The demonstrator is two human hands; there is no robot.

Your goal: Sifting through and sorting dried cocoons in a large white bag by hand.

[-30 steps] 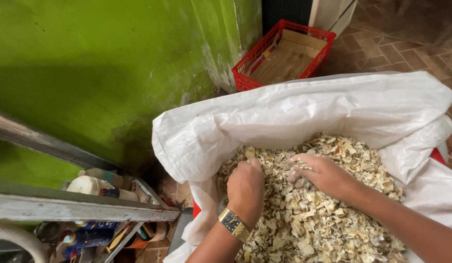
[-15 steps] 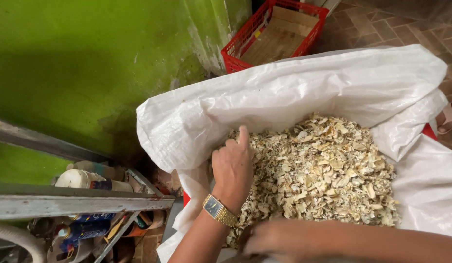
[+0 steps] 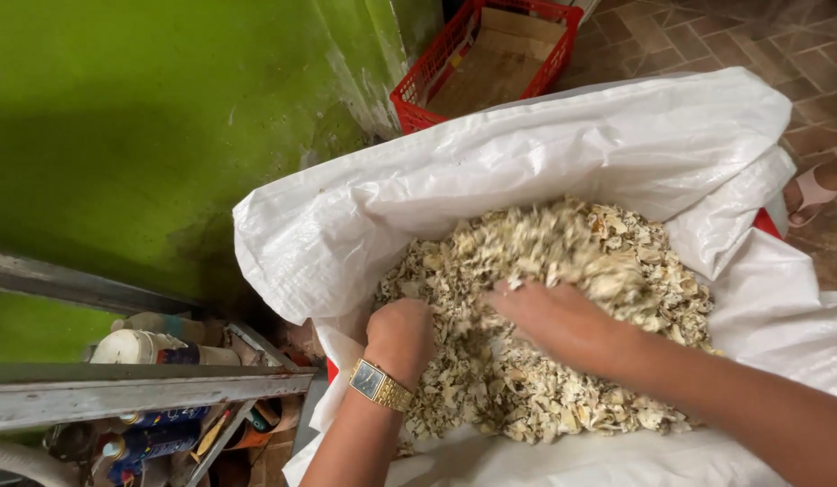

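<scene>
A large white woven sack [image 3: 562, 153] lies open, filled with pale dried chips [image 3: 562, 271]. My left hand [image 3: 402, 332], with a gold watch on its wrist, is closed into a fist and pressed into the chips near the sack's left edge. To its right, my right hand [image 3: 553, 320] lies in the chips, fingers spread and partly buried, blurred by motion. I cannot tell whether either hand holds chips inside it.
A green wall [image 3: 148, 117] rises on the left. A red plastic crate [image 3: 486, 54] with cardboard stands on the brick floor behind the sack. A grey metal frame [image 3: 139, 392] at lower left has bottles and cans under it. A sandalled foot [image 3: 815, 194] shows at the right edge.
My right hand, pulled back toward me half a second ago, is in the chips again. My left hand has curled from flat into a fist. The view has shifted slightly.
</scene>
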